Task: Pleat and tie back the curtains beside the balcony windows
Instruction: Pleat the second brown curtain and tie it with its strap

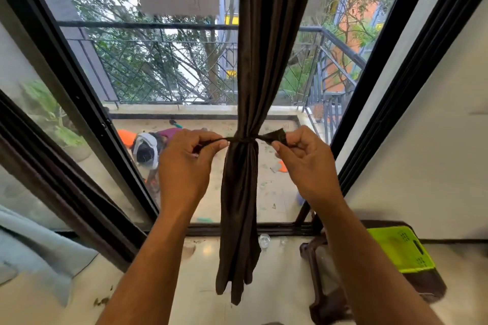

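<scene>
The curtain [253, 74] hangs gathered in folds before the balcony window, cinched by the tie [244, 139]. My left hand [184, 163] and right hand [306, 159] each pinch one end, pulling apart, I judge, to tighten the knot.

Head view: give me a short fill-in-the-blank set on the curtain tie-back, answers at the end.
1. The dark brown curtain is gathered into one bundle by a ____ cinched around its middle.
2. The left hand and the right hand each pinch one ____ of that tie, pulling outward.
3. On the floor at lower right sits a crate coloured bright ____.
4. Behind the glass, the balcony is edged by a metal ____.

Answers: tie; end; green; railing
</scene>
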